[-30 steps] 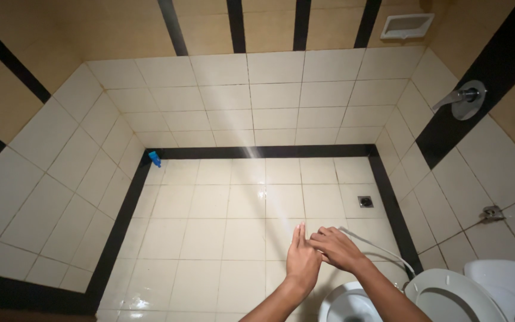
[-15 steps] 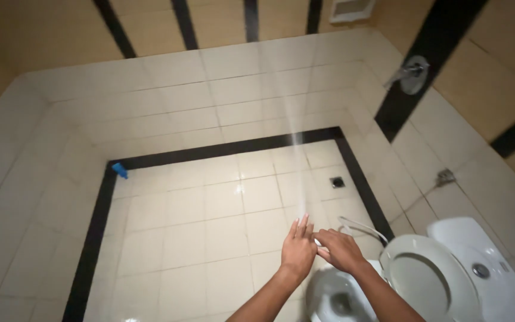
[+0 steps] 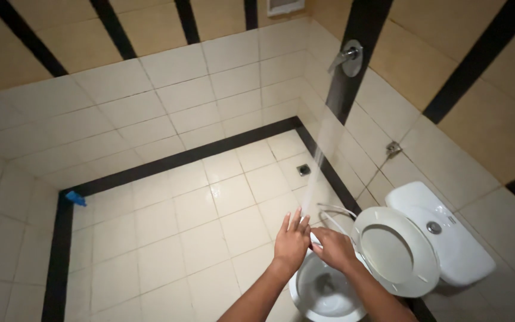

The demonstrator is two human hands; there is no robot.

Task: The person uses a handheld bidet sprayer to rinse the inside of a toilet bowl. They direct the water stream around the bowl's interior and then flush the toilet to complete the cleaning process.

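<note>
spray nozzle [image 3: 316, 239] | right hand [image 3: 335, 247] grips it | left hand [image 3: 291, 241] open, fingers spread, touching it

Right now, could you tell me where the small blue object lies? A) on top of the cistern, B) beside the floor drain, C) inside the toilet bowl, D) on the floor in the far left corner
D: the small blue object lies on the floor at the black border tiles in the far left corner, well away from the toilet bowl, the cistern and the floor drain.
</note>
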